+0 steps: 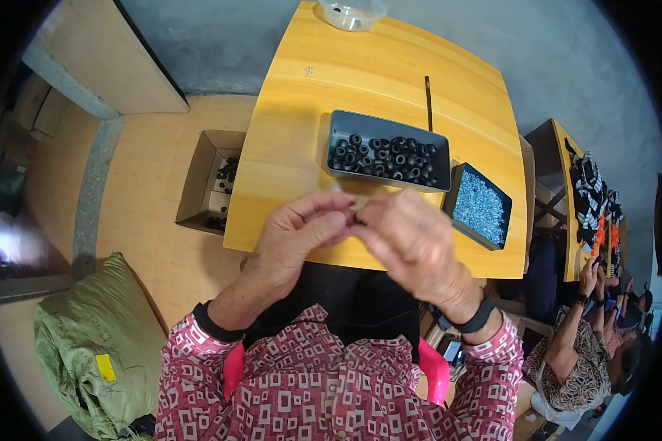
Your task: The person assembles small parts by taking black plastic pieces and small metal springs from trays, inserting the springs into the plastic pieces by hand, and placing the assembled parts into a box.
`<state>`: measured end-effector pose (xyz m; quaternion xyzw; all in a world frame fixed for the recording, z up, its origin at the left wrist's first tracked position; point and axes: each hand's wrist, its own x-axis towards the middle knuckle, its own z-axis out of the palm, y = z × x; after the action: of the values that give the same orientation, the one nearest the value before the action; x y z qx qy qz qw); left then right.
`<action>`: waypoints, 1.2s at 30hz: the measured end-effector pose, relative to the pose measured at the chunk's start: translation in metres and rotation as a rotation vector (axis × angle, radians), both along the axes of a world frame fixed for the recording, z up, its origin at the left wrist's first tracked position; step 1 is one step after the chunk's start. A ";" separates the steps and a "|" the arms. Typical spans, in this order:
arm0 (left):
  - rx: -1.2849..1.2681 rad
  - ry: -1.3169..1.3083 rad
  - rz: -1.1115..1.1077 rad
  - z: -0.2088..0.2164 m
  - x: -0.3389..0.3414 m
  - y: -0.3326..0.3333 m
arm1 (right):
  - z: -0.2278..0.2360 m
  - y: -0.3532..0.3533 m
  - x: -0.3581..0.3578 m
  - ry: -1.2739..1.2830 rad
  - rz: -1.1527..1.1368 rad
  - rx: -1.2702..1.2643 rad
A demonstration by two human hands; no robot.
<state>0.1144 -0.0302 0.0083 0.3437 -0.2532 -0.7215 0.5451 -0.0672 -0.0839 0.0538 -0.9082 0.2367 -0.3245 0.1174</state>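
Over the table's near edge, my left hand and my right hand meet at their fingertips. Both are closed in a pinch around a small black ring-shaped part, mostly hidden by the fingers. Just beyond them stands a dark grey rectangular bin, partly filled with black ring-shaped parts. To its right, nearest my right hand, a smaller black tray holds many tiny clear bluish pieces.
A dark thin stick lies on the yellow wooden table. A clear plastic bowl sits at its far edge. Left stand a cardboard box with black parts and a green sack. People work at another table on the right.
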 end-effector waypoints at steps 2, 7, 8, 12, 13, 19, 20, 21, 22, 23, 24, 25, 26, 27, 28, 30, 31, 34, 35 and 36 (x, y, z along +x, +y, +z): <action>0.080 0.006 -0.055 -0.006 -0.009 0.004 | -0.008 0.009 -0.004 0.043 0.000 -0.025; 0.148 0.124 -0.131 -0.018 -0.010 0.006 | 0.000 0.008 -0.014 0.116 0.029 0.069; 0.187 0.126 -0.115 -0.018 -0.007 0.008 | 0.008 -0.001 -0.018 0.129 0.044 0.028; 0.193 0.110 -0.070 -0.018 -0.008 0.008 | 0.034 -0.044 -0.028 0.150 -0.158 0.099; 0.191 0.111 -0.077 -0.018 -0.010 0.006 | 0.029 -0.056 -0.030 0.191 -0.170 0.170; 0.181 0.122 -0.071 -0.019 -0.011 0.006 | -0.009 -0.098 -0.009 0.581 -0.086 0.041; 0.192 0.132 -0.077 -0.020 -0.010 0.006 | -0.013 -0.102 -0.006 0.629 -0.064 -0.014; 0.203 0.142 -0.083 -0.020 -0.010 0.006 | -0.013 -0.105 -0.004 0.706 -0.048 0.026; 0.203 0.142 -0.081 -0.020 -0.010 0.006 | -0.012 -0.105 -0.003 0.706 -0.047 0.026; 0.196 0.141 -0.086 -0.020 -0.010 0.007 | -0.010 -0.104 -0.002 0.733 -0.038 -0.006; 0.188 0.140 -0.092 -0.020 -0.009 0.006 | -0.009 -0.103 -0.001 0.761 -0.030 -0.037; 0.190 0.139 -0.089 -0.020 -0.009 0.006 | -0.009 -0.103 0.000 0.760 -0.027 -0.037; 0.196 0.147 -0.089 -0.019 -0.009 0.006 | -0.009 -0.102 0.001 0.778 -0.043 -0.020; 0.203 0.155 -0.090 -0.019 -0.008 0.006 | -0.010 -0.101 0.002 0.796 -0.059 -0.004; 0.204 0.155 -0.091 -0.019 -0.009 0.006 | -0.010 -0.102 0.002 0.796 -0.060 -0.002; 0.197 0.164 -0.080 -0.019 -0.010 0.005 | -0.010 -0.104 0.003 0.760 -0.029 -0.019; 0.197 0.163 -0.083 -0.019 -0.011 0.004 | -0.009 -0.105 0.002 0.759 -0.031 -0.018; 0.214 0.179 -0.072 -0.019 -0.011 0.004 | 0.002 -0.101 -0.012 0.586 -0.110 -0.029; 0.196 0.155 -0.071 -0.020 -0.010 0.005 | 0.020 -0.092 -0.016 0.479 -0.162 0.021; 0.178 0.132 -0.071 -0.020 -0.009 0.006 | 0.030 -0.080 -0.019 0.373 -0.214 0.070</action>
<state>0.1056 -0.0243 -0.0117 0.3334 -0.1636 -0.7809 0.5022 -0.0862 -0.1640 0.0834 -0.9176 0.3604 -0.1531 0.0680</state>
